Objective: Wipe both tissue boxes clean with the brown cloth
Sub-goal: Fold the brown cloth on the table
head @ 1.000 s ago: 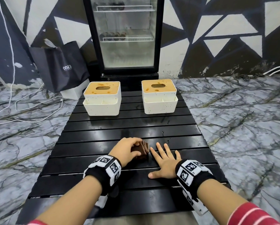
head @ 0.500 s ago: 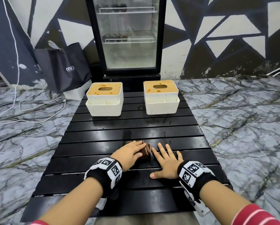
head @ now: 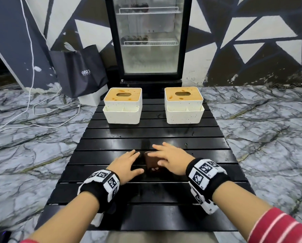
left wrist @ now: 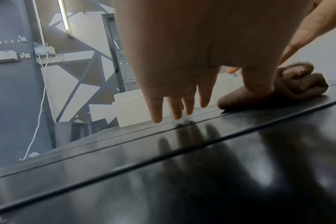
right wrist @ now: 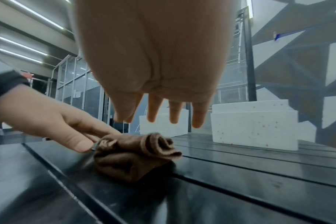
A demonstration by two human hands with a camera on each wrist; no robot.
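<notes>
Two cream tissue boxes with stained wooden lids stand at the table's far end, the left box (head: 122, 106) and the right box (head: 184, 105). The folded brown cloth (head: 152, 163) lies on the black slatted table (head: 146, 135) between my hands. My left hand (head: 129, 162) lies flat just left of it with straight fingers. In the left wrist view its thumb (left wrist: 257, 81) touches the cloth (left wrist: 297, 87). My right hand (head: 161, 155) hovers open over the cloth; in the right wrist view its fingers (right wrist: 175, 115) hang above the cloth (right wrist: 136, 154) without touching.
A glass-door fridge (head: 149, 37) stands behind the table, with a dark shopping bag (head: 80, 71) to its left. White cables (head: 41, 111) trail over the marble floor. The boxes stand apart, with bare slats between them and my hands.
My left hand has let go of the cloth and slid left, flattening on the table. My right hand has lifted off the table and moved left over the cloth.
</notes>
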